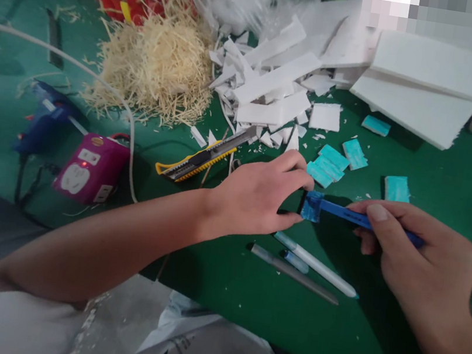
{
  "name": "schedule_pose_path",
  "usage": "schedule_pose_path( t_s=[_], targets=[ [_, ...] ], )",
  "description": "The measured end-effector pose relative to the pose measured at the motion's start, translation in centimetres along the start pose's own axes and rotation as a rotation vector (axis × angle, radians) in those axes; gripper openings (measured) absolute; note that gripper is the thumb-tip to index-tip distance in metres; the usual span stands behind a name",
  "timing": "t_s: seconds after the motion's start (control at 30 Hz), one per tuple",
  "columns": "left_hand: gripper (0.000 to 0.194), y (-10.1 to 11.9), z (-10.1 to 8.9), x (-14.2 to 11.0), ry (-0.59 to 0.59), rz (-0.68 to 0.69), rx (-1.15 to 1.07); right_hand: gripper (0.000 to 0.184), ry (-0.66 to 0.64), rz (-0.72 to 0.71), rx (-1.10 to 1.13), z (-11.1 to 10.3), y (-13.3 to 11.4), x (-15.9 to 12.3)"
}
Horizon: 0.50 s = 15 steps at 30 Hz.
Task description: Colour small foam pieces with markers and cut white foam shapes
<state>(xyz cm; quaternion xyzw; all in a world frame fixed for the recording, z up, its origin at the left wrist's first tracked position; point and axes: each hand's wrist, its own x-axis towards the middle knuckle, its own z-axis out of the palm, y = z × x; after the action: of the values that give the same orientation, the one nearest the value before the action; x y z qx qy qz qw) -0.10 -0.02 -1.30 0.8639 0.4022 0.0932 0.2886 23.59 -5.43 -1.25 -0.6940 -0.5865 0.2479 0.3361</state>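
Note:
My left hand (260, 192) pinches a small foam piece (312, 207) at its left edge, between thumb and fingers. Dark blue colour covers most of its face. My right hand (421, 246) grips a blue marker (350, 213), whose tip touches the piece from the right. Just beyond my fingers lie several turquoise foam pieces (327, 166), some side by side. Nearer to me, a white pen with a teal end (320, 266), a grey pen (295, 273) and a short blue cap (296, 262) rest on the green table.
A yellow-black utility knife (203, 157) lies left of my hand. Behind are white foam scraps (270, 96), foam sheets (430, 93) and a heap of straw-like shreds (159, 65). A purple power socket (93, 167), a blue glue gun (45, 116) and a white cable (100, 77) occupy the left.

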Motion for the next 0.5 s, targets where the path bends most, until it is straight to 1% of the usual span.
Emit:
schedule_pose_path(
  t_s=[0.1,0.27,0.5],
  targets=[
    [0.036,-0.07,0.00,0.03,0.001,-0.006,-0.008,0.042,0.021,0.019,0.000,0.02,-0.03,0.04],
    [0.036,-0.01,0.00,0.01,0.008,-0.016,-0.015,0.046,-0.019,0.025,-0.005,-0.13,-0.25,0.14],
    [0.034,0.19,-0.08,0.04,0.010,-0.033,-0.034,0.035,-0.022,0.069,-0.006,-0.33,-0.82,0.20]
  ],
)
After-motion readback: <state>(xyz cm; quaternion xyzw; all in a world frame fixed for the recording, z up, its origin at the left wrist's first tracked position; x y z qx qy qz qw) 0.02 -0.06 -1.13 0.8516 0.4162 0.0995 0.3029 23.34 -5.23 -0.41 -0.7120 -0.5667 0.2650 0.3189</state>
